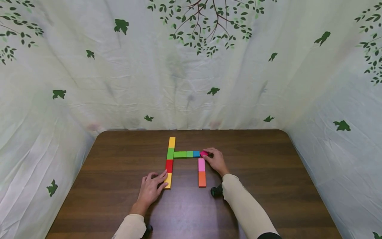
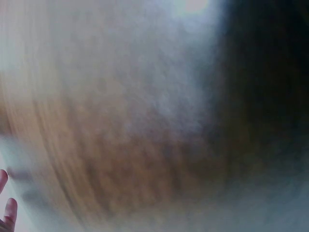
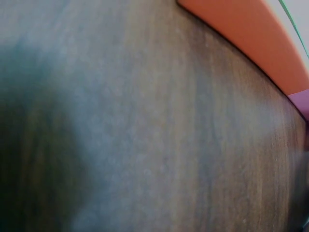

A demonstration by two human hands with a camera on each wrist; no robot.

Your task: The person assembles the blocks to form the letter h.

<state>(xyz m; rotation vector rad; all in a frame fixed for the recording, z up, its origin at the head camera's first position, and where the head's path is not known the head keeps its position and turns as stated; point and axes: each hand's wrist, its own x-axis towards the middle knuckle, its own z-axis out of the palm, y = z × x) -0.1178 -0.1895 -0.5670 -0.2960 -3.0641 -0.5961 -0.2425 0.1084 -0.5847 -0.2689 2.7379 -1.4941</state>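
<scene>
With the right hand [image 1: 216, 161] pinching the magenta block [image 1: 204, 153] and the left hand [image 1: 151, 189] resting flat-fingered on the yellow block [image 1: 168, 181], a nudge could knock the blue block [image 1: 196, 153] out of line.

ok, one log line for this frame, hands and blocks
left hand: touches yellow block | right hand: pinches magenta block | blocks: flat on table

magenta block [image 1: 204, 153]: lying flat at the row's 3 o'clock end, right-hand fingers [image 1: 209, 156] pinching it
yellow block [image 1: 168, 181]: lying flat at the column's 6 o'clock end, left-hand fingers [image 1: 161, 176] touching it
</scene>
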